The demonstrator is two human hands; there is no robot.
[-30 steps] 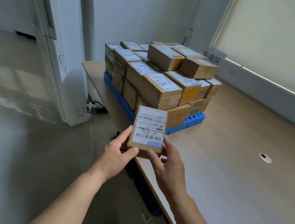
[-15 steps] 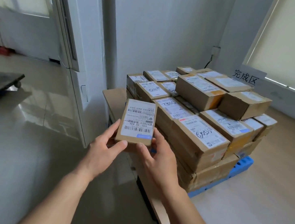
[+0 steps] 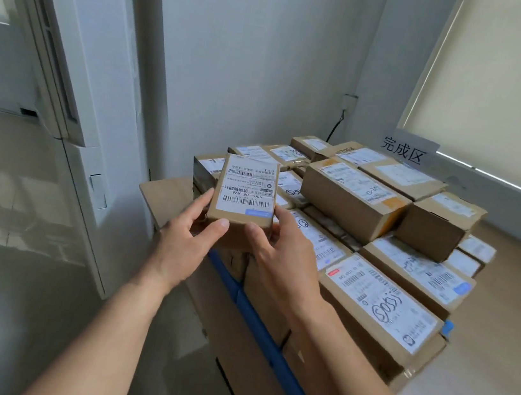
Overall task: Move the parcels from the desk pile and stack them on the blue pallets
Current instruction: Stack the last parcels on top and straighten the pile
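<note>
A small cardboard parcel (image 3: 246,192) with a white barcode label faces up between both hands. My left hand (image 3: 184,240) grips its left side, thumb on the near edge. My right hand (image 3: 281,257) grips its right near corner. The parcel hangs above the near left corner of the stack of parcels (image 3: 376,243), which stands several layers high on the blue pallet (image 3: 269,339). The pallet lies on a wooden platform (image 3: 166,194), and only its left edge shows.
A white door frame and pillar (image 3: 95,127) stand to the left, with glossy floor beyond. A sign with Chinese characters (image 3: 405,149) leans on the window sill behind the stack. Bare wooden platform (image 3: 494,381) lies to the right of the pallet.
I have come closer to the stack, which fills more of the view. The parcel, still in both hands, has risen and moved forward over the stack's near left corner.
</note>
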